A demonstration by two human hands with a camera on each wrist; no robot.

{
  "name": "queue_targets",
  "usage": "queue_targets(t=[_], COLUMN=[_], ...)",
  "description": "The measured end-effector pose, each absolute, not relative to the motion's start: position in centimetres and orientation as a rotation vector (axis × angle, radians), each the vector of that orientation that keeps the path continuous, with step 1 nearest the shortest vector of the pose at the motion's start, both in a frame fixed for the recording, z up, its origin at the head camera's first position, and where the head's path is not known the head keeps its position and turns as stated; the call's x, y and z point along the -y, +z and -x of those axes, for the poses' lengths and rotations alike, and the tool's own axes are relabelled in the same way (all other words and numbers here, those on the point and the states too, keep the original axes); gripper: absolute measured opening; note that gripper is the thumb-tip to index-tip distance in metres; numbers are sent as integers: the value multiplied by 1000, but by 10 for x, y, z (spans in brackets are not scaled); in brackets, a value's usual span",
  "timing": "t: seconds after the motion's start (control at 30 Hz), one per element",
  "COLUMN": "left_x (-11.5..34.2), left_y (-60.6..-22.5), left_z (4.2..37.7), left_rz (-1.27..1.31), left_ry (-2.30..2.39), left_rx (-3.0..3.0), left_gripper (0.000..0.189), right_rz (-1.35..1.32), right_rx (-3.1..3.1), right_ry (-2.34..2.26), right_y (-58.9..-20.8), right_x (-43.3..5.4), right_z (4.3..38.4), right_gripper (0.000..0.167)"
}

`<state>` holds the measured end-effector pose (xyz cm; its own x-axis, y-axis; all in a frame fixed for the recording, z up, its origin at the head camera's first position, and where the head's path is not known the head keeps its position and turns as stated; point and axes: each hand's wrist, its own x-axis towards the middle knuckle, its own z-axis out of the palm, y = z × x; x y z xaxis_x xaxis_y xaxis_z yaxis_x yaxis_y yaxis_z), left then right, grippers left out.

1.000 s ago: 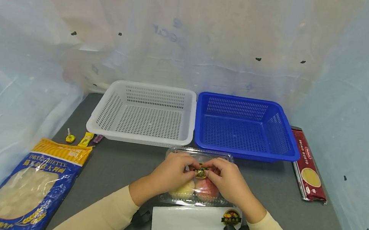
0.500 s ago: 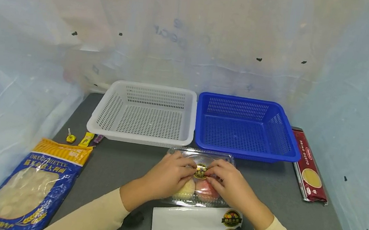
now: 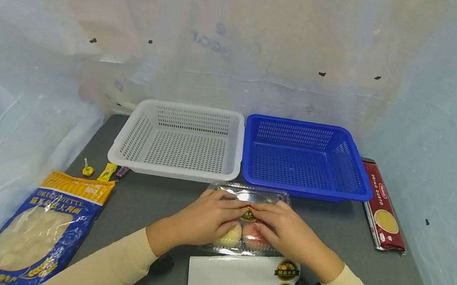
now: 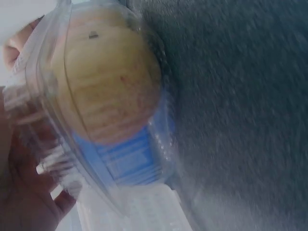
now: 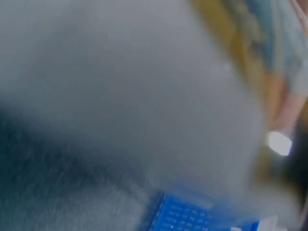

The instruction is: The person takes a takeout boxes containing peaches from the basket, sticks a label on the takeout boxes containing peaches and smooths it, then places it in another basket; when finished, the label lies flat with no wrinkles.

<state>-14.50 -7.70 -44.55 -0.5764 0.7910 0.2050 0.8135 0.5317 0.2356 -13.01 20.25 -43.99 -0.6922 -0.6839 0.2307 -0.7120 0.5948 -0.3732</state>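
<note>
Left hand: fingers stretched out, resting on the lid with the tips at the sticker.
Right hand: fingers likewise stretched out on the lid, tips meeting the sticker from the other side; its own wrist view is too blurred to add more.
Sticker: dark and gold, in the middle of the lid, partly covered by fingertips.
Clear container: closed, flat on the worktop between the hands, just in front of the baskets.
Fruit: a pale yellow one beside a red one, seen through the lid.
Backing sheet: white, on the near side of the container, with two round stickers at its right end.
White basket: behind, to the left.
Blue basket: next to it, to the right.
Maroon packet: at the right, by the blue basket.
Pasta bag: blue and yellow, front left.
Sweets: a lollipop, a yellow packet and a purple one, beyond the bag.
</note>
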Motion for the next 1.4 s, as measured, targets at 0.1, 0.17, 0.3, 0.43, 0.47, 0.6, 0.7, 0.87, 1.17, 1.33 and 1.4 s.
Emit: queue_targets(t=[0.1, 0.17, 0.3, 0.43, 0.47, 0.6, 0.7, 0.87, 1.17, 1.33, 1.4], left_x=[81, 84, 88, 91, 91, 94, 96, 95, 94, 94, 95], left_y=[-444, -444, -445, -448, -448, -451, -453, -454, -453, -454, -454], left_z=[145, 145, 143, 140, 139, 139, 139, 137, 127, 127, 127], left_rz=[1469, 1512, 1563, 1557, 1556, 1551, 1539, 1501, 1476, 1474, 1472], left_ry=[-496, -491, -486, -487, -492, -521, -528, -515, -354, -347, -349], left_rx=[2738, 2763, 2795, 2822, 2827, 2820, 2805, 2787, 2736, 2682, 2654], left_gripper=[46, 50, 71, 88, 89, 85, 83, 80, 75, 75, 74], right_rz=[-1229, -1233, -1248, -1266, -1270, -1287, -1296, -1290, -1298, -1282, -1283], right_rx=[2783, 2812, 2827, 2828, 2834, 2865, 2864, 2855, 2804, 2771, 2743], right_ry=[738, 773, 826, 852, 853, 830, 825, 808, 721, 736, 745], right_y=[-439, -439, -441, -441, -441, -440, -439, -436, -434, -435, -436], right_x=[-208, -212, -219, -222, -223, -224, -223, -223, -223, -222, -222], right_z=[130, 129, 127, 125, 125, 124, 124, 123, 119, 118, 118], right_gripper=[38, 41, 46, 58, 61, 72, 73, 71, 64, 61, 59])
